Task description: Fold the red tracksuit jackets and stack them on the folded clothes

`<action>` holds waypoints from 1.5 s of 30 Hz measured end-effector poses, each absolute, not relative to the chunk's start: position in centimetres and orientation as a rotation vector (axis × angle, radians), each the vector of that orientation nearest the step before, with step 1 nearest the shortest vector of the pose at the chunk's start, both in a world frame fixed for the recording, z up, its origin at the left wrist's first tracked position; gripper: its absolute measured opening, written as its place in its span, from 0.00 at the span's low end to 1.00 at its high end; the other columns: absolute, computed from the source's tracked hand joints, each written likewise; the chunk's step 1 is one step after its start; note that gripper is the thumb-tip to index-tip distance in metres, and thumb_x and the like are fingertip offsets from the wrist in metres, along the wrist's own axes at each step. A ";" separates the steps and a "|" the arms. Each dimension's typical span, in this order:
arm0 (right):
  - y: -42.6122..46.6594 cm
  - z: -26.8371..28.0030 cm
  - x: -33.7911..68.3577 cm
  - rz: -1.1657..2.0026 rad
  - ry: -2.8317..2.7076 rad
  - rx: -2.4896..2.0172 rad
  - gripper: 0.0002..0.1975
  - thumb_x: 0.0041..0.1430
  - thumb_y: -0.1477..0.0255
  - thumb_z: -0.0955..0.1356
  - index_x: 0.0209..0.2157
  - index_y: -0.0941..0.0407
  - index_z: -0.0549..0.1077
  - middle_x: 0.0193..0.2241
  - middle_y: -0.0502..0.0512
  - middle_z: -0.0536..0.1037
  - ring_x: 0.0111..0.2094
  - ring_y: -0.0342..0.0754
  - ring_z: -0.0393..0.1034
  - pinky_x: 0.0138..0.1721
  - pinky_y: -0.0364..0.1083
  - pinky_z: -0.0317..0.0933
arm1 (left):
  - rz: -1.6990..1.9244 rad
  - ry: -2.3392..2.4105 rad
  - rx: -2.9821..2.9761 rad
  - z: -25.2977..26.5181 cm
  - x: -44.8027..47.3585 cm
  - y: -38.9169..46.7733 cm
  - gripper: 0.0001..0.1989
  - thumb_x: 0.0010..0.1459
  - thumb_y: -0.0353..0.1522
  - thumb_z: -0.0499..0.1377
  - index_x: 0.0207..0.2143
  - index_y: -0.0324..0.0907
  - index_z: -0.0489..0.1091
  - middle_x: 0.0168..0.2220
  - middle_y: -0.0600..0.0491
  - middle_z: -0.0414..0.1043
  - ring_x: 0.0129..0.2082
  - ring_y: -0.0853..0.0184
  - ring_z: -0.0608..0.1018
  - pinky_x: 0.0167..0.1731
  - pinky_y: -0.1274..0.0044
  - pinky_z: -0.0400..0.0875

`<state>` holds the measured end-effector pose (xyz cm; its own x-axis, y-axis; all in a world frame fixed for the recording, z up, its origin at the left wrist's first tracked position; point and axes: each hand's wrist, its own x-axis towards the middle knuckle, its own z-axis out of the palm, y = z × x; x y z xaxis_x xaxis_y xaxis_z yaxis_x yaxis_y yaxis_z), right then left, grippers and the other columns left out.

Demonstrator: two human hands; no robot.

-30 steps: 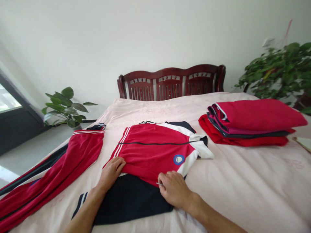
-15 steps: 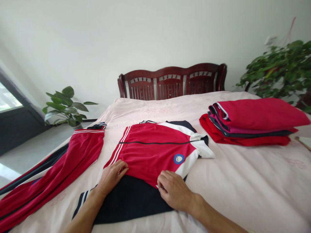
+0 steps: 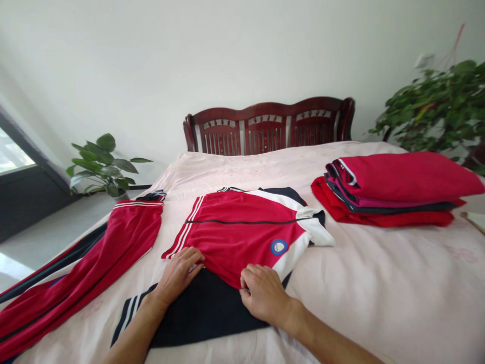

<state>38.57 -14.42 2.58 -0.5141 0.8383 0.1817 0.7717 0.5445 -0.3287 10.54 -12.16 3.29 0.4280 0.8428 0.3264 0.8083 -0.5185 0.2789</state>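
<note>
A red zip jacket [image 3: 235, 237] with a white collar, a round blue badge and a striped hem lies flat on the bed, its collar to the right. Its near dark sleeve [image 3: 204, 313] stretches along the front, ending in a striped cuff. My left hand [image 3: 182, 273] pinches the jacket's near edge close to the hem, fingers curled. Further right, my right hand [image 3: 263, 293] is closed on the same edge, below the badge. The fingertips of both hands are partly hidden.
On the right lies a stack of folded red and dark clothes [image 3: 405, 182]. Red striped garments [image 3: 125, 232] spread over the bed's left side. Behind the pink sheet [image 3: 371, 288] stands a wooden headboard [image 3: 265, 126]. Potted plants [image 3: 102, 164] flank the bed.
Both hands have drawn slightly closer together along the jacket's near edge, and the red edge between them has shifted a little away from me. Other clothes have not moved.
</note>
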 end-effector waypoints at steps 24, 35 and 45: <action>-15.0 2.7 39.4 0.285 -2.576 -1.085 0.03 0.59 0.72 0.66 0.36 0.53 0.73 0.34 0.49 0.74 0.36 0.45 0.66 0.37 0.45 0.52 | 0.413 1.538 2.523 3.2 9.6 -12.3 0.16 0.69 0.39 0.45 0.32 0.45 0.65 0.32 0.54 0.70 0.35 0.65 0.71 0.38 0.74 0.62; -12.7 3.5 40.9 0.944 -2.344 -1.139 0.09 0.57 0.72 0.65 0.25 0.55 0.76 0.25 0.48 0.77 0.28 0.42 0.71 0.29 0.40 0.55 | 0.412 1.679 2.360 2.4 10.1 -12.0 0.13 0.65 0.41 0.51 0.30 0.45 0.63 0.30 0.56 0.70 0.32 0.66 0.73 0.32 0.75 0.59; -8.7 2.8 44.8 0.468 -2.082 -1.426 0.13 0.64 0.68 0.61 0.33 0.53 0.76 0.34 0.52 0.80 0.38 0.46 0.73 0.38 0.42 0.57 | 0.419 1.700 2.312 2.4 10.2 -12.0 0.11 0.64 0.39 0.52 0.30 0.45 0.62 0.29 0.57 0.69 0.30 0.68 0.72 0.31 0.76 0.58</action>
